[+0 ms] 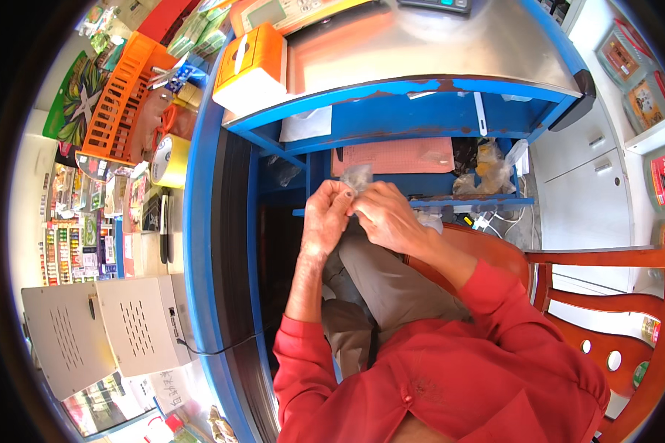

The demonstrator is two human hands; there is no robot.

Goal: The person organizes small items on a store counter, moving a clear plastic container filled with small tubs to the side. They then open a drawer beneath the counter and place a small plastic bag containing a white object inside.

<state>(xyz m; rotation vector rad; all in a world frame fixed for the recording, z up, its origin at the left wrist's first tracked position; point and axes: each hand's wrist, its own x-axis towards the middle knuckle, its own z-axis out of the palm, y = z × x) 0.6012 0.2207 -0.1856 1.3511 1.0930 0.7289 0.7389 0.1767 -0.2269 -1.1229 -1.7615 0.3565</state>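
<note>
A small crumpled clear plastic bag (358, 176) is pinched between my two hands, over the front of the blue desk. My left hand (326, 215) grips its lower edge with thumb and fingers. Close against it, my right hand (387, 215) holds the same bag, its fingertips curled and partly hidden. What the bag contains, if anything, is too blurred to tell. Just beyond the hands, a pink gridded sheet (393, 156) lies in a pulled-out blue drawer (382, 181). Clear plastic bags with yellowish contents (489, 166) fill the drawer's right end.
A metal-topped counter (421, 50) carries an orange tissue box (252, 66) and a calculator (440, 4). At left, a blue-edged counter (199, 266) bears a tape roll (172, 160), an orange basket (113, 111) and a beige machine (138, 324). A wooden chair (604, 302) stands at right.
</note>
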